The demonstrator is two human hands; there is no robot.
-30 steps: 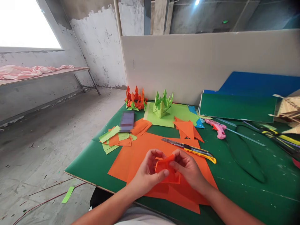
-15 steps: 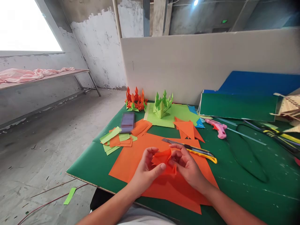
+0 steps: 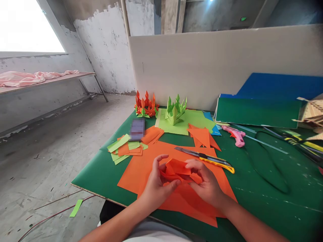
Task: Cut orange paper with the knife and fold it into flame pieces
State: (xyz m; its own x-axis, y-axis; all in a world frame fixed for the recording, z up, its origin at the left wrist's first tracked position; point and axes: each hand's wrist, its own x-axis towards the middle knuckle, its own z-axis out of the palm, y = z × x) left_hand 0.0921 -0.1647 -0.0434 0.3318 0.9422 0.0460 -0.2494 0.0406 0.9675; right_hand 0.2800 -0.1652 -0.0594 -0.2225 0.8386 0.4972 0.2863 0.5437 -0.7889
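Between my two hands is a folded piece of orange paper (image 3: 178,168), its layers partly spread apart. My left hand (image 3: 160,183) grips its left side, thumb along the lower edge and fingers behind. On the right side my right hand (image 3: 205,179) pinches the paper between thumb and fingers. Large orange sheets (image 3: 151,158) lie on the table under both hands. Just beyond my right hand rests a yellow utility knife (image 3: 214,160) with its blade out, pointing left.
On the green table (image 3: 262,201) stand an orange folded-paper crown (image 3: 146,106) and a green one (image 3: 175,112). Small paper pieces (image 3: 124,149) and a phone-like blurred object (image 3: 137,129) lie left. A pink glue gun (image 3: 234,135) with its cord lies right.
The folded orange paper has been turned and its layers sit wider and flatter between my hands. My right hand has shifted slightly right, and the view has tilted slightly.
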